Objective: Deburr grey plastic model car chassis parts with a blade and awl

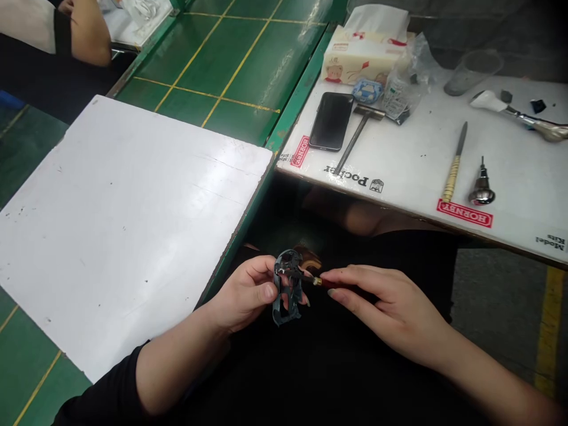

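My left hand (246, 293) grips a dark grey openwork plastic model part (284, 307) between thumb and fingers, holding it upright in front of my body. My right hand (381, 302) pinches a slim hobby tool with a reddish-brown handle and brass collar (326, 283). Its thin metal tip reaches into the part's upper area, near my left thumb. The exact point of contact is hidden among the part's dark ribs. A curved brown piece (310, 258) shows just behind the part, and I cannot tell what it is.
A white board (133, 225) lies left of my hands on a green bench (213, 77). A white Hornby mat (421, 148) at the right holds a phone (331, 121), small hammer (357, 139), file (455, 163) and tissue box (364, 53). A co-worker's arm (84, 32) shows top left.
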`<state>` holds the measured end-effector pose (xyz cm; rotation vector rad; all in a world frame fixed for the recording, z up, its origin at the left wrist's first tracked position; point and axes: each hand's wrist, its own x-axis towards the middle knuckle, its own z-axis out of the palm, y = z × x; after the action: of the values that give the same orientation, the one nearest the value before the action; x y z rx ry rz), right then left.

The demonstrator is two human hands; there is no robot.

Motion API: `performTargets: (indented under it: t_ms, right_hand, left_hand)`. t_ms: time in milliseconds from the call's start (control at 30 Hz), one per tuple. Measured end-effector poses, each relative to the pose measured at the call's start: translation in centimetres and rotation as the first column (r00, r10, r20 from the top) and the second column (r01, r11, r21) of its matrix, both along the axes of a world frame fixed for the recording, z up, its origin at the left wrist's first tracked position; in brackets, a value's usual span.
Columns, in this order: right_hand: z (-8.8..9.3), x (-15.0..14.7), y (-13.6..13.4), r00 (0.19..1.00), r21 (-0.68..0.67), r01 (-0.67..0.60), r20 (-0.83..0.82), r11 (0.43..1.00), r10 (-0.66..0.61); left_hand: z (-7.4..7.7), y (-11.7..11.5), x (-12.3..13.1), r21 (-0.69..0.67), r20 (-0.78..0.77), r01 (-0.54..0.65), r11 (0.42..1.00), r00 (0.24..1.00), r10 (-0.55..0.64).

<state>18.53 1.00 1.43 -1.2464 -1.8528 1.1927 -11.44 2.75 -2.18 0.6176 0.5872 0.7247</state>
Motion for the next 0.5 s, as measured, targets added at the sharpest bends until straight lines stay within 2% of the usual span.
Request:
performTargets:
  t_ms: [200, 500]
  right_hand:
    - [-0.01, 0.23, 0.1, 0.999, 0.017, -0.032, 0.005, 0.999, 0.032]
    - [-0.02, 0.16, 0.2, 0.999, 0.049, -0.037, 0.026, 0.998, 0.036]
  left_hand:
    - [-0.28, 0.15, -0.13, 0.008, -0.045, 0.042, 0.999, 0.998, -0.041]
    - [-0.48, 0.14, -0.04, 0.055, -0.045, 0.017, 0.998, 0.999, -0.015]
